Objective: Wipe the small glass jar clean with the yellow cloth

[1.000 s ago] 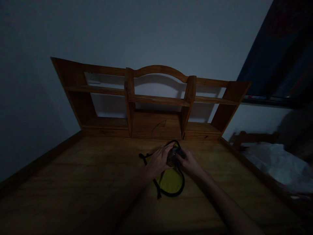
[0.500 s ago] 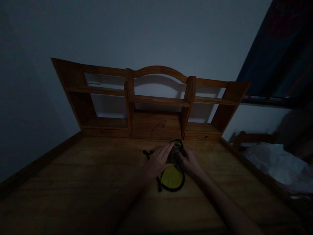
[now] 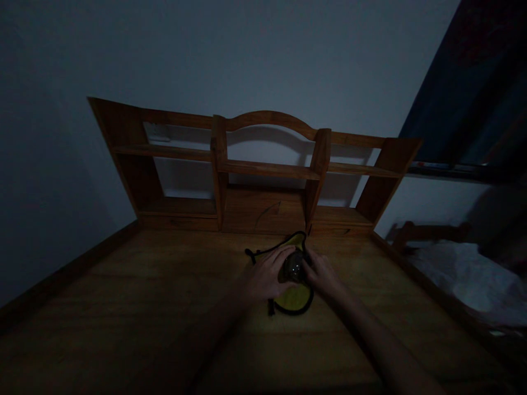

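Note:
In the dim light, a yellow cloth case with black edging lies spread on the wooden desk, its far flap raised behind my hands. A dark, shiny, rounded object sits over the case between my hands; its kind is too dark to make out. My left hand curves round the object's left side, thumb toward me. On the other side my right hand is closed at the black edge of the case, its thumb against the object. The right fingertips are partly hidden. A black strap end sticks out on the left.
A wooden shelf unit stands along the back of the desk against the wall. Raised wooden rims border the desk's sides. At the right are white crumpled cloth or plastic, a wooden chair back and a dark window.
The dark shiny object now shows more fully between my hands. The case's far flap has spread wider, and my left hand has moved slightly toward me over the near yellow part.

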Action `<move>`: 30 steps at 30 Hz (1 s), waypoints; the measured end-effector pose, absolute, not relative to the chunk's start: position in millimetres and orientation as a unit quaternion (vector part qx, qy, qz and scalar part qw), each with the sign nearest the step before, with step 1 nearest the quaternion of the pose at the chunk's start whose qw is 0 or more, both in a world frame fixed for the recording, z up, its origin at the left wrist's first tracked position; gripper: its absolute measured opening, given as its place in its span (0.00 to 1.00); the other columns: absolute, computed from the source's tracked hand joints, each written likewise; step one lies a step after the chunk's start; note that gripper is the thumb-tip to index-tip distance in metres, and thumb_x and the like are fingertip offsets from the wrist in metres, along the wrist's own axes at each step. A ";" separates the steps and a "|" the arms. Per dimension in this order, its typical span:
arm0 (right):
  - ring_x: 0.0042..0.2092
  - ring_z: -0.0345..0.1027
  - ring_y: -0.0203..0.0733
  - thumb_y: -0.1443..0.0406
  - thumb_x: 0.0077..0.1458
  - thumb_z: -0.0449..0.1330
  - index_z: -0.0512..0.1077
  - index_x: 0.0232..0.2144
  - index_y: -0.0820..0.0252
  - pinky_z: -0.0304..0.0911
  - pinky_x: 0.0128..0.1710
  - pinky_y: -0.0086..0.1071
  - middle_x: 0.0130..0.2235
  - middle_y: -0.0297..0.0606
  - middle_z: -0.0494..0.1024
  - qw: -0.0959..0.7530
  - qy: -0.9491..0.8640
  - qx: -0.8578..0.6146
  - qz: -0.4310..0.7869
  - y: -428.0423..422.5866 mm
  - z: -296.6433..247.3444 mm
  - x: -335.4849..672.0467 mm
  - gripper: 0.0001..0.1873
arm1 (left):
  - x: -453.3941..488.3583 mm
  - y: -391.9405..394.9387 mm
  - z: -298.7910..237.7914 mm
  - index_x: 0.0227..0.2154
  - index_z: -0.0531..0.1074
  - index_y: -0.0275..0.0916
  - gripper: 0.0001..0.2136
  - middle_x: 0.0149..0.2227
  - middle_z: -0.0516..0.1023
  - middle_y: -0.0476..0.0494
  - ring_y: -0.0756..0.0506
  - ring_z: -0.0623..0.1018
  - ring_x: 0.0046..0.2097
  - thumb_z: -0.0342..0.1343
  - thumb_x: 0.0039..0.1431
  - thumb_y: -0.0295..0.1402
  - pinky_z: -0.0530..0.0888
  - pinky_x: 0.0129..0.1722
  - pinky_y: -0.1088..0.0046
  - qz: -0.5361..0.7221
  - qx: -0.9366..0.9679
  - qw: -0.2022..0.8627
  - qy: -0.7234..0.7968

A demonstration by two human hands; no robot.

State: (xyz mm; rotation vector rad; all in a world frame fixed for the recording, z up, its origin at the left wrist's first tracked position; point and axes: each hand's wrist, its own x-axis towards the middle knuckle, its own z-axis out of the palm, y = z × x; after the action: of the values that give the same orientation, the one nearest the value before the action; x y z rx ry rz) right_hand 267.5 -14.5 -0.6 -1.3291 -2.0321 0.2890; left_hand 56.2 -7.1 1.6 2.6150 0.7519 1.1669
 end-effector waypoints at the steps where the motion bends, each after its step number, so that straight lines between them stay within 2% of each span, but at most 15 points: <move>1: 0.38 0.73 0.44 0.65 0.61 0.50 0.65 0.52 0.59 0.62 0.36 0.31 0.39 0.41 0.78 0.342 -0.781 -0.511 0.110 -14.1 -2.1 268.0 0.17 | 55.8 -7.4 2.0 0.62 0.53 0.42 0.40 0.61 0.64 0.39 0.40 0.65 0.62 0.65 0.49 0.42 0.64 0.62 0.59 0.390 0.881 0.089 0.253; 5: 0.41 0.73 0.45 0.65 0.62 0.49 0.61 0.58 0.58 0.64 0.40 0.32 0.43 0.42 0.78 0.354 -0.777 -0.511 0.097 -14.5 -3.5 268.1 0.22 | 55.5 -10.6 5.3 0.64 0.49 0.41 0.40 0.63 0.61 0.38 0.40 0.62 0.64 0.62 0.52 0.45 0.63 0.63 0.58 0.381 0.886 0.081 0.250; 9: 0.44 0.72 0.45 0.65 0.63 0.48 0.58 0.61 0.57 0.64 0.43 0.34 0.48 0.44 0.76 0.376 -0.776 -0.498 0.094 -19.7 3.3 266.1 0.24 | 57.0 -17.2 10.1 0.67 0.38 0.38 0.42 0.67 0.51 0.35 0.40 0.54 0.67 0.56 0.58 0.45 0.59 0.65 0.58 0.364 0.896 0.062 0.246; 11: 0.45 0.72 0.46 0.64 0.63 0.48 0.60 0.60 0.57 0.65 0.43 0.34 0.48 0.44 0.76 0.391 -0.771 -0.494 0.095 -23.1 7.7 264.2 0.23 | 57.6 -21.7 13.0 0.67 0.33 0.36 0.41 0.68 0.45 0.34 0.40 0.51 0.68 0.52 0.61 0.44 0.59 0.65 0.59 0.348 0.902 0.039 0.251; 13: 0.43 0.73 0.45 0.64 0.63 0.49 0.62 0.58 0.57 0.65 0.41 0.34 0.44 0.43 0.77 0.403 -0.760 -0.499 0.100 -26.4 11.8 261.7 0.21 | 58.2 -26.8 15.8 0.67 0.32 0.36 0.38 0.69 0.42 0.34 0.40 0.53 0.67 0.49 0.64 0.43 0.63 0.63 0.62 0.334 0.903 0.014 0.270; 17: 0.38 0.73 0.44 0.63 0.64 0.48 0.63 0.56 0.57 0.66 0.35 0.32 0.40 0.42 0.78 0.427 -0.743 -0.502 0.120 -30.3 17.9 257.7 0.20 | 60.7 -35.0 18.4 0.67 0.35 0.41 0.32 0.69 0.42 0.38 0.40 0.66 0.62 0.45 0.66 0.36 0.73 0.53 0.67 0.318 0.897 -0.042 0.305; 20: 0.35 0.73 0.43 0.62 0.64 0.48 0.64 0.55 0.57 0.65 0.33 0.30 0.39 0.42 0.78 0.429 -0.738 -0.505 0.132 -29.7 19.7 257.6 0.19 | 62.8 -36.1 16.9 0.67 0.36 0.46 0.31 0.69 0.42 0.40 0.41 0.77 0.51 0.44 0.66 0.31 0.79 0.41 0.69 0.299 0.894 -0.074 0.325; 22: 0.35 0.73 0.42 0.62 0.64 0.48 0.65 0.53 0.58 0.64 0.32 0.30 0.39 0.41 0.78 0.424 -0.740 -0.507 0.129 -27.8 19.0 258.4 0.18 | 63.1 -34.8 15.5 0.67 0.38 0.49 0.33 0.69 0.41 0.40 0.43 0.80 0.45 0.45 0.63 0.25 0.80 0.35 0.70 0.281 0.897 -0.093 0.328; 24: 0.35 0.72 0.42 0.63 0.63 0.49 0.66 0.51 0.58 0.64 0.33 0.30 0.38 0.41 0.78 0.425 -0.741 -0.508 0.111 -25.9 17.3 259.0 0.16 | 62.3 -32.5 14.4 0.66 0.41 0.52 0.36 0.70 0.38 0.41 0.43 0.79 0.46 0.45 0.58 0.19 0.80 0.34 0.70 0.269 0.904 -0.111 0.314; 26: 0.35 0.72 0.42 0.63 0.62 0.49 0.67 0.49 0.59 0.63 0.33 0.30 0.37 0.41 0.78 0.431 -0.737 -0.513 0.093 -24.9 15.7 258.5 0.15 | 60.9 -30.2 13.6 0.65 0.47 0.53 0.38 0.70 0.36 0.44 0.41 0.77 0.50 0.46 0.53 0.16 0.81 0.36 0.70 0.271 0.908 -0.118 0.297; 30: 0.34 0.72 0.42 0.62 0.62 0.49 0.69 0.46 0.58 0.62 0.32 0.29 0.36 0.41 0.78 0.430 -0.736 -0.516 0.085 -26.6 15.4 254.5 0.13 | 59.2 -28.8 13.3 0.59 0.58 0.49 0.31 0.70 0.39 0.46 0.41 0.75 0.54 0.47 0.54 0.17 0.80 0.41 0.68 0.290 0.908 -0.100 0.285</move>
State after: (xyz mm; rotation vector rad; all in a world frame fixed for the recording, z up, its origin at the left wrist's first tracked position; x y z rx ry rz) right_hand 254.5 -26.6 15.4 -1.2870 -1.8375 0.2109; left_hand 59.2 -28.8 13.3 3.0502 0.9578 0.9746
